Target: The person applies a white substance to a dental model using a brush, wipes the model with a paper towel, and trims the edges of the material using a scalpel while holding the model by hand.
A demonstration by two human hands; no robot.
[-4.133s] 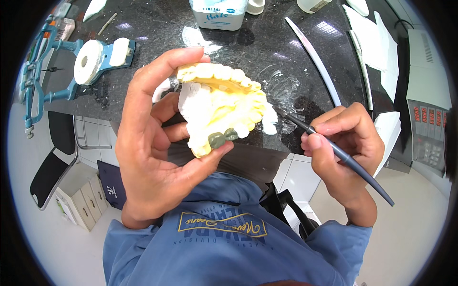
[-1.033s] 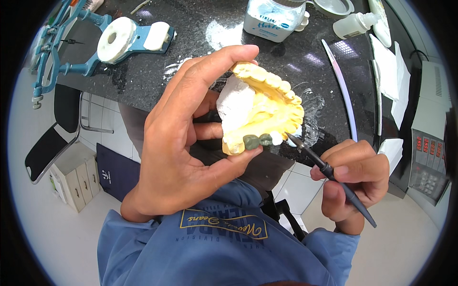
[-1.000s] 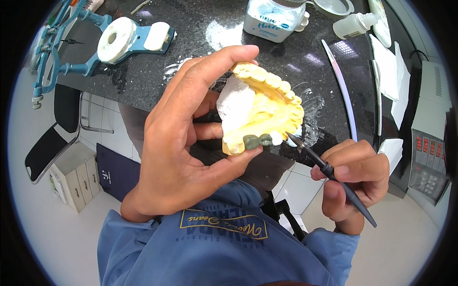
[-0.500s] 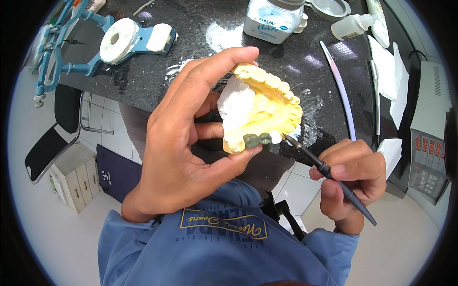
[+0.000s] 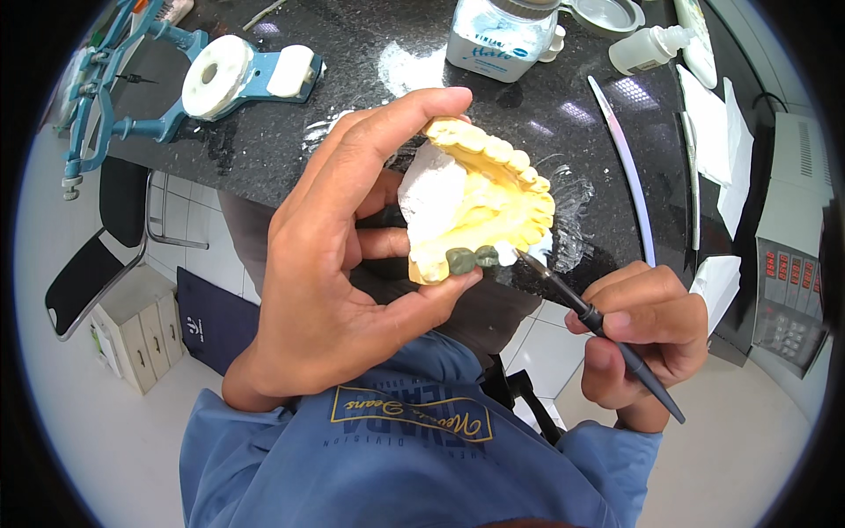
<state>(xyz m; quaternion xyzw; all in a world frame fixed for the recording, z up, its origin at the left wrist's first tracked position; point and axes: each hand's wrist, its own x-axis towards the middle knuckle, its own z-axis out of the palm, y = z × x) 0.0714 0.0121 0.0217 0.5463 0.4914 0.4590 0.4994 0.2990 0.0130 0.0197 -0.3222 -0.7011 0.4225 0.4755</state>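
My left hand [image 5: 339,264] grips a yellow plaster dental model [image 5: 484,207] between thumb and fingers, teeth side facing right. Two grey-green teeth [image 5: 471,257] sit at its lower edge, next to my thumb tip. My right hand [image 5: 642,330] holds a thin dark brush [image 5: 591,319] like a pen. The brush tip touches the model just right of the grey-green teeth. Both hands hover in front of a black stone counter [image 5: 352,106], above my blue shirt.
On the counter lie a blue dental articulator with white plaster [image 5: 211,75], a white jar [image 5: 502,35], a small white bottle [image 5: 647,48], a long thin tool [image 5: 625,167] and white tissues [image 5: 717,123]. A grey machine with red displays [image 5: 788,264] stands at right. A chair [image 5: 97,238] is at left.
The model has tilted and shifted slightly in my left hand since four seconds ago, and the brush tip has come up against its lower edge. Over the last second little has moved.
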